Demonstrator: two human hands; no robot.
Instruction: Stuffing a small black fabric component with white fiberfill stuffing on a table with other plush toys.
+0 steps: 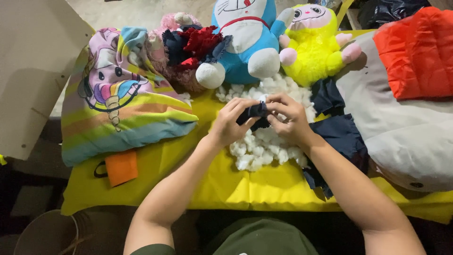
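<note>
Both hands pinching small dark navy cloth, white stuffing beneath

Both forearms are bare from the wrist back to well behind the fingers; no watch, band or ring shows on the left hand or the right hand, and no glove covers either. Far behind the fingers, near the left elbow at the bottom edge, the rim of a short dark olive-green sleeve shows. Between the two arms, behind the fingers, lies a rounded patch of the same olive-green cloth, plain and unmarked, part of the person's clothing.
</note>
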